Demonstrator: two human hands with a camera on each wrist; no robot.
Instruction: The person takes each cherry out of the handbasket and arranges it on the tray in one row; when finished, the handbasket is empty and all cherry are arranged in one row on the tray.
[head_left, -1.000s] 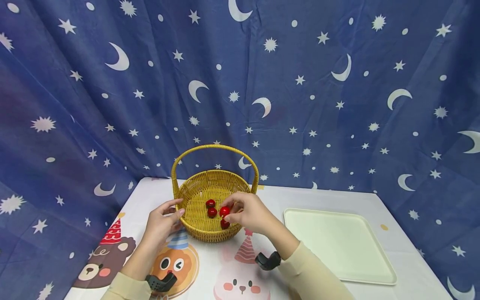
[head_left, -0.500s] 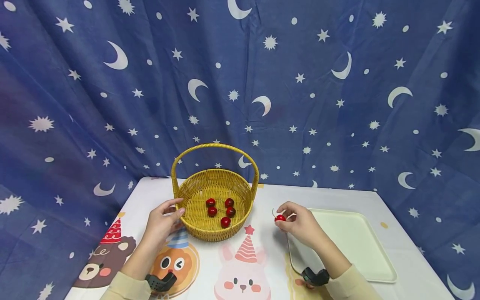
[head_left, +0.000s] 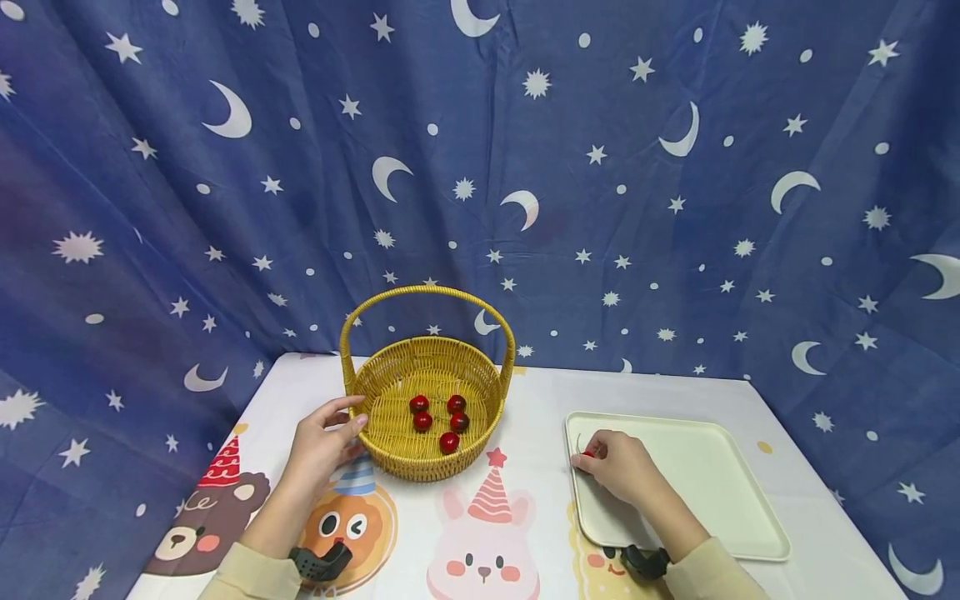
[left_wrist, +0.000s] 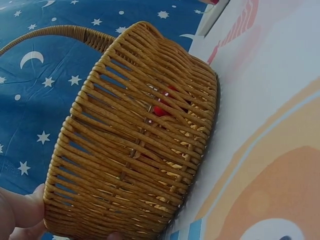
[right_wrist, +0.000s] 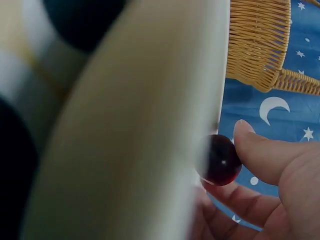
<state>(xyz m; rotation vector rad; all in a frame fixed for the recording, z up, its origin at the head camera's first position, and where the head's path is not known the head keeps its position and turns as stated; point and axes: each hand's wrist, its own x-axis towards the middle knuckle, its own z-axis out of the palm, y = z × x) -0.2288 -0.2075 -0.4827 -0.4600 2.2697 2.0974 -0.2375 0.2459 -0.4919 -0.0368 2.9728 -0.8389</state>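
My left hand (head_left: 318, 446) grips the left rim of a yellow woven basket (head_left: 420, 468) with a tall arched handle; in the left wrist view the thumb (left_wrist: 31, 205) lies against the rim. Several dark red cherries (head_left: 449, 442) lie on the basket floor, mostly in its right half. At the left side of a cream tray (head_left: 712, 492), my right hand (head_left: 622, 471) pinches a cherry (right_wrist: 223, 161) between thumb and fingers. Its thin stem points up in the head view. The right fingers are low over the tray, just inside its left rim.
A white tablecloth with cartoon animals (head_left: 483, 554) covers the table. Behind it hangs a blue curtain (head_left: 645, 275) with moons and stars. A strip of tablecloth separates the basket from the tray. Both wrists carry black mounts (head_left: 322, 562).
My right hand has lifted a cherry out of the basket and carried it right, then lowered it to the tray's left side. The left hand has stayed at the basket rim.
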